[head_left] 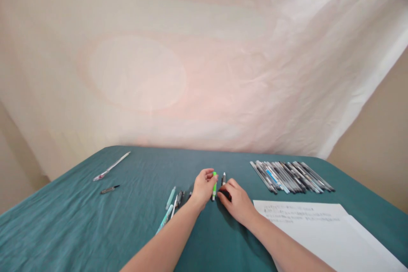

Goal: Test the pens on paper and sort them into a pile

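Left hand: pinching green pen, best kept lightly aligned toward tabletop's far edge. Right hand: curled beside dark pen; cannot tell whether gripping.

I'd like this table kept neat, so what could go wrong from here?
The left hand holds the green pen with the right hand close by; they might bump and the pen could slip. The right forearm crosses over the paper and might drag it askew. The left forearm passes near the loose pens and could scatter them.
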The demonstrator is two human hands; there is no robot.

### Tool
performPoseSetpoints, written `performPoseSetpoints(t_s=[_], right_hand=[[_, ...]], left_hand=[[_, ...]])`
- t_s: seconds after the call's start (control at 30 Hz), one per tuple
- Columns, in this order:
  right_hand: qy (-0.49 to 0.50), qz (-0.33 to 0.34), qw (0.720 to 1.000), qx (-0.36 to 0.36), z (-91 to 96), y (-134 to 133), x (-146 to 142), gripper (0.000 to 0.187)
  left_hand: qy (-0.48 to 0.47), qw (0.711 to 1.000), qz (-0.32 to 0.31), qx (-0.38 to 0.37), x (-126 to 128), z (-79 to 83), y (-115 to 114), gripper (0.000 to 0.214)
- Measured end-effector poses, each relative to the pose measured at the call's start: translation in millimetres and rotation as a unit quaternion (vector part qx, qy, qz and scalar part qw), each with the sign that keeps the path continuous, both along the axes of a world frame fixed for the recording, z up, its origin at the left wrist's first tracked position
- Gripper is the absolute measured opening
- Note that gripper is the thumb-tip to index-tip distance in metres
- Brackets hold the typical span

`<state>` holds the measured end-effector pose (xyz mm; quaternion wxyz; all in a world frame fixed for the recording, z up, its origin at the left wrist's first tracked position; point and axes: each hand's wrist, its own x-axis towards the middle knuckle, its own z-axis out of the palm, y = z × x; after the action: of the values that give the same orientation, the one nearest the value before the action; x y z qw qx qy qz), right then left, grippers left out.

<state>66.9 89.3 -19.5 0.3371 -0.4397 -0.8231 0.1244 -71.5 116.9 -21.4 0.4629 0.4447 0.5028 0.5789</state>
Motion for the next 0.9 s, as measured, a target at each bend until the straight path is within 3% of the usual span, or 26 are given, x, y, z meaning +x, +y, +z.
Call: performPoseSetpoints(t_s=[0.33, 0.53, 0.7, 0.9], right_hand=[[-0.044, 0.005, 0.999, -0.007, 5.6, -5.7, 1.9, 0.006], [-0.086, -0.022, 0.995, -0.051, 8.8, -3.4, 3.8, 0.012], [-0.171, -0.047, 0.979, -0.105, 17.1, -4.7, 8.6, 0.019], [-0.265, -0.047, 0.955, -0.121, 25.8, -16.4, 16.7, 0.020]], left_hand=[[0.007, 0.999, -0.002, 0.031, -0.9, -2.3, 1.0, 0.028], [-0.028, 0.999, -0.017, 0.029, -0.3, -2.0, -0.6, 0.025], [-0.049, 0.998, -0.010, 0.022, -0.6, 1.0, -1.7, 0.023], [-0.056, 0.998, -0.011, 0.035, -1.7, 3.1, -1.1, 0.027]])
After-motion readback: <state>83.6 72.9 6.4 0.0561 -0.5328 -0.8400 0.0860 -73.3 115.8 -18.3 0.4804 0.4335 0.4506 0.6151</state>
